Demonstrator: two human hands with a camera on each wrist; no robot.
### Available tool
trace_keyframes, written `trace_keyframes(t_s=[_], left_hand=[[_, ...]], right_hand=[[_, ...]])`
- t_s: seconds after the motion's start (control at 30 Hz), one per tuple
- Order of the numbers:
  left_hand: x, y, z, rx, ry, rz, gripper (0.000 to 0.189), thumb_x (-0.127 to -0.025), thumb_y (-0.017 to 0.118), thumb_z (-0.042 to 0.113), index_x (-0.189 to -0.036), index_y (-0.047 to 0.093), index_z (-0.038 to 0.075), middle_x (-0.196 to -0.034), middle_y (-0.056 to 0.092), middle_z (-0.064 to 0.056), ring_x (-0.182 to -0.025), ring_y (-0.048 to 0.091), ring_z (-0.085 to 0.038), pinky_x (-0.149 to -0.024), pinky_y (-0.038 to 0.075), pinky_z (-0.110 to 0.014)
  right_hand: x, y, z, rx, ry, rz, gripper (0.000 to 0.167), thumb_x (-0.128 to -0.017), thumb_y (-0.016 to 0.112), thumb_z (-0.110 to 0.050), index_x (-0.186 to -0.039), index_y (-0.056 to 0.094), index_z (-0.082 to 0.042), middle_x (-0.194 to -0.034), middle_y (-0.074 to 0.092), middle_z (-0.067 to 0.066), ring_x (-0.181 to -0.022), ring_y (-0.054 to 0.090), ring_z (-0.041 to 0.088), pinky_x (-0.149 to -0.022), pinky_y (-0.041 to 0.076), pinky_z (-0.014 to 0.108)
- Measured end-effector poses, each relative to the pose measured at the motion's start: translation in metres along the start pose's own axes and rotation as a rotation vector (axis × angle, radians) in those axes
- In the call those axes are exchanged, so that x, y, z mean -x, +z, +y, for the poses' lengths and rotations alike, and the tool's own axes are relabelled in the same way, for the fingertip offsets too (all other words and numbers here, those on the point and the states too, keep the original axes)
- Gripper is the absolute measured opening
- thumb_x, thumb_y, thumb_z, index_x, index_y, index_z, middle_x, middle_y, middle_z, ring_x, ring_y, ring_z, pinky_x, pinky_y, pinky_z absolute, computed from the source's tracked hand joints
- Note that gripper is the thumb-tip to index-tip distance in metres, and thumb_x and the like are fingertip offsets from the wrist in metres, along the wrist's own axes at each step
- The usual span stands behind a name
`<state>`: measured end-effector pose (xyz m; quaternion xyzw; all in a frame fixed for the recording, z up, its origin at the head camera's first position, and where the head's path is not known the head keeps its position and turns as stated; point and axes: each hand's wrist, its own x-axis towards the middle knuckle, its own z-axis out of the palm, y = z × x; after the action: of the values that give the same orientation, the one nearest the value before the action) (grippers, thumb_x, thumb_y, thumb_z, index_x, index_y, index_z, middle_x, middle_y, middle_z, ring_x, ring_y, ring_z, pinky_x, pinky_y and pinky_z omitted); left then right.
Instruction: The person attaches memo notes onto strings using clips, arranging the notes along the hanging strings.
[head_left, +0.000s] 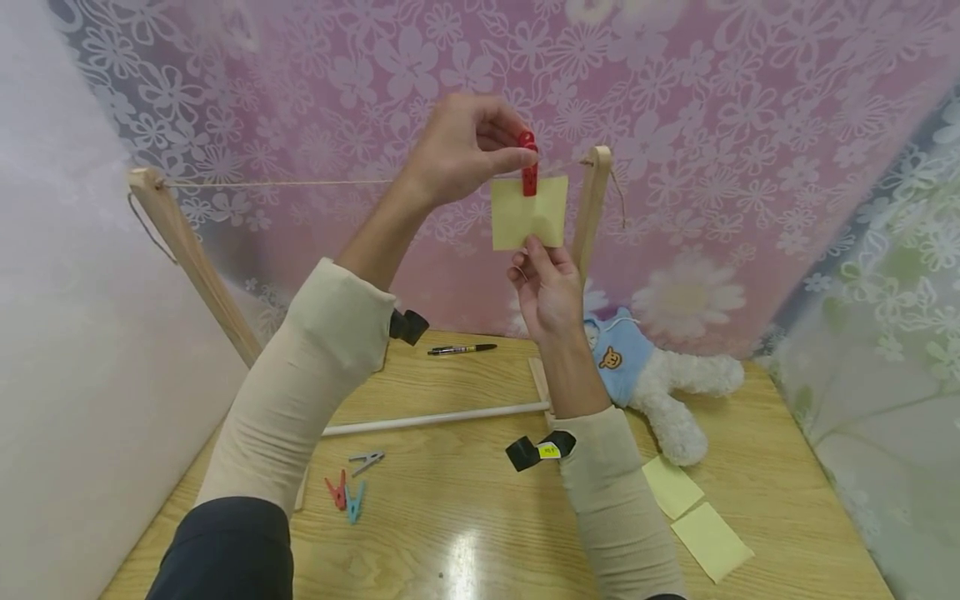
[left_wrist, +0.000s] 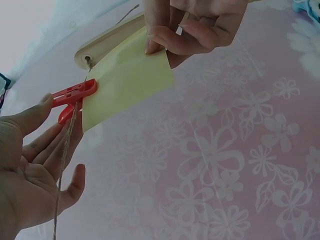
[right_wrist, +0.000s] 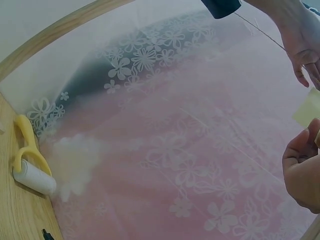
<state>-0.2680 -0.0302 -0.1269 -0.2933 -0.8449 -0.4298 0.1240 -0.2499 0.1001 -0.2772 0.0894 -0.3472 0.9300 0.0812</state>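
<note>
A yellow sticky note [head_left: 517, 218] hangs at the string [head_left: 300, 182], near the right wooden post [head_left: 592, 200]. On its top edge sits a red clothespin [head_left: 530, 177], which my left hand [head_left: 461, 150] pinches between thumb and fingers. Below, my right hand [head_left: 551, 292] pinches the note's lower edge. The left wrist view shows the red clothespin [left_wrist: 75, 95] across the string and the note [left_wrist: 125, 75], its handles between the left thumb and fingers. Only part of the right hand [right_wrist: 302, 170] and the note [right_wrist: 307, 110] shows in the right wrist view.
Red, blue and grey clothespins [head_left: 352, 496] lie on the table [head_left: 420, 533] at front left. A pen [head_left: 462, 349] lies behind a white rod [head_left: 442, 418]. At right are a plush toy [head_left: 630, 358] and two sticky notes [head_left: 712, 540]. A yellow-handled lint roller [right_wrist: 35, 177] stands by the wall.
</note>
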Motion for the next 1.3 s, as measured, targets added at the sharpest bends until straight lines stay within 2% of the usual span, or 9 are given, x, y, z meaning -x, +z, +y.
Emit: trace_keyframes(t_s=[0.2,0.3,0.6,0.8,1.0,1.1,1.17,1.23,1.3], left_hand=[[0.002,-0.001,0.008,-0.169,-0.055,-0.022,0.033,-0.086,0.07,0.025,-0.113,0.066,0.007,-0.105,0.069,-0.003,-0.092,0.065,-0.009,-0.083,0.05,-0.015],[0.002,0.0,0.01,-0.207,-0.061,-0.026,0.03,-0.087,0.069,0.025,-0.112,0.067,0.008,-0.104,0.07,-0.003,-0.091,0.065,-0.008,-0.082,0.051,-0.014],[0.002,0.003,0.007,-0.251,-0.065,-0.032,0.03,-0.088,0.068,0.026,-0.112,0.067,0.009,-0.106,0.07,-0.003,-0.094,0.066,-0.009,-0.083,0.051,-0.016],[0.003,0.003,0.006,-0.258,-0.066,-0.03,0.034,-0.088,0.068,0.027,-0.116,0.065,0.009,-0.11,0.069,-0.003,-0.098,0.065,-0.01,-0.086,0.051,-0.017],[0.004,0.001,0.004,-0.28,-0.069,-0.017,0.043,-0.088,0.067,0.034,-0.122,0.062,0.009,-0.115,0.068,-0.003,-0.103,0.064,-0.01,-0.09,0.05,-0.019],[0.008,0.0,0.002,-0.269,-0.062,0.012,0.047,-0.088,0.066,0.04,-0.124,0.061,0.011,-0.118,0.066,-0.001,-0.106,0.063,-0.009,-0.092,0.049,-0.019],[0.012,0.0,0.0,-0.246,-0.035,0.059,0.047,-0.088,0.064,0.041,-0.124,0.061,0.011,-0.121,0.065,-0.001,-0.109,0.062,-0.008,-0.095,0.047,-0.019],[0.017,0.001,-0.002,-0.209,0.027,0.14,0.045,-0.089,0.064,0.039,-0.124,0.061,0.01,-0.123,0.065,-0.002,-0.111,0.061,-0.009,-0.099,0.044,-0.019],[0.025,0.003,-0.007,-0.172,0.146,0.256,0.042,-0.09,0.065,0.034,-0.12,0.063,0.006,-0.121,0.066,-0.006,-0.109,0.063,-0.012,-0.098,0.044,-0.021]], right_hand=[[-0.001,0.0,-0.001,0.009,0.002,0.002,0.016,-0.095,0.053,-0.007,-0.087,0.064,-0.013,-0.074,0.06,-0.001,-0.066,0.056,0.01,-0.062,0.047,0.022],[-0.001,0.0,-0.001,0.012,0.006,-0.003,0.014,-0.095,0.053,-0.008,-0.088,0.064,-0.014,-0.073,0.06,-0.001,-0.067,0.056,0.01,-0.062,0.047,0.022],[0.0,-0.005,0.002,0.023,0.031,0.001,0.011,-0.096,0.054,-0.011,-0.088,0.061,-0.013,-0.073,0.059,-0.001,-0.066,0.056,0.009,-0.062,0.046,0.021],[0.001,-0.009,0.004,0.027,0.056,-0.009,0.012,-0.096,0.054,-0.013,-0.086,0.062,-0.013,-0.081,0.06,-0.002,-0.068,0.055,0.009,-0.062,0.046,0.021],[0.002,-0.013,0.005,0.061,0.073,-0.045,0.007,-0.095,0.056,-0.018,-0.095,0.061,-0.014,-0.09,0.063,-0.003,-0.069,0.055,0.008,-0.064,0.046,0.02],[0.005,-0.016,0.005,0.088,0.104,-0.072,0.013,-0.094,0.059,-0.023,-0.103,0.06,-0.014,-0.097,0.062,-0.001,-0.071,0.055,0.009,-0.065,0.046,0.02],[0.008,-0.019,0.005,0.133,0.125,-0.093,0.018,-0.093,0.06,-0.026,-0.106,0.058,-0.013,-0.101,0.062,-0.001,-0.073,0.055,0.009,-0.066,0.046,0.021],[0.013,-0.022,0.005,0.21,0.138,-0.113,0.022,-0.093,0.06,-0.026,-0.11,0.058,-0.012,-0.103,0.062,-0.001,-0.075,0.056,0.009,-0.067,0.047,0.021],[0.021,-0.027,0.004,0.324,0.136,-0.153,0.026,-0.094,0.059,-0.023,-0.115,0.056,-0.008,-0.104,0.063,-0.002,-0.077,0.057,0.009,-0.069,0.048,0.02]])
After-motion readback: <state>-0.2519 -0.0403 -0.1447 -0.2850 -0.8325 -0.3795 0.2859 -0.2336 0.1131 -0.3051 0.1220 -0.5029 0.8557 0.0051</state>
